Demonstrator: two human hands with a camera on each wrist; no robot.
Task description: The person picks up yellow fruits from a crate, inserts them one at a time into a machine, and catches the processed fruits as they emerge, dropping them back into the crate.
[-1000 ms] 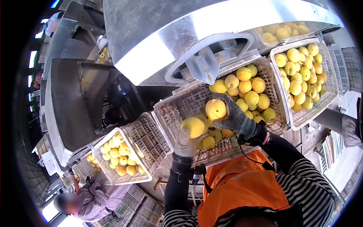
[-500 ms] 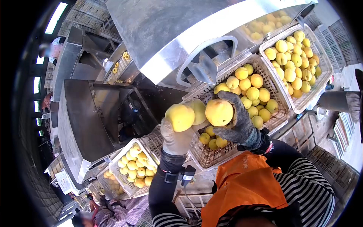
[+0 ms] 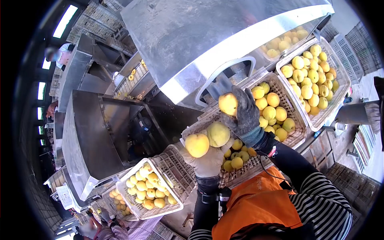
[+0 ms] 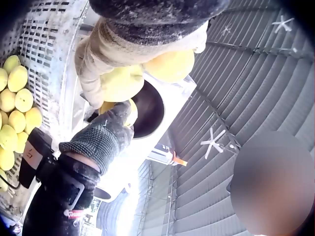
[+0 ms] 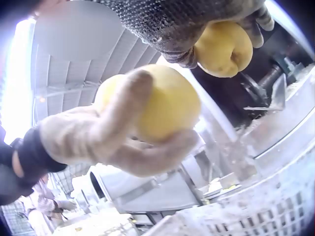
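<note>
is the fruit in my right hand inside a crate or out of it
Out: the right hand holds the fruit up by the machine, and the right wrist view shows it clear of the crate below.

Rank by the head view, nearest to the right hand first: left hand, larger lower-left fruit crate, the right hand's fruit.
1. Held fruit: in the right hand.
2. Left hand: to its lower left.
3. Fruit crate: farther lower left, beyond the left hand.

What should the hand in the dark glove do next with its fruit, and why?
Maybe the right hand should ease its yellow fruit toward the machine's opening, because it's holding the fruit close by, while the left hand holds an orange-yellow fruit and a greener fruit.
</note>
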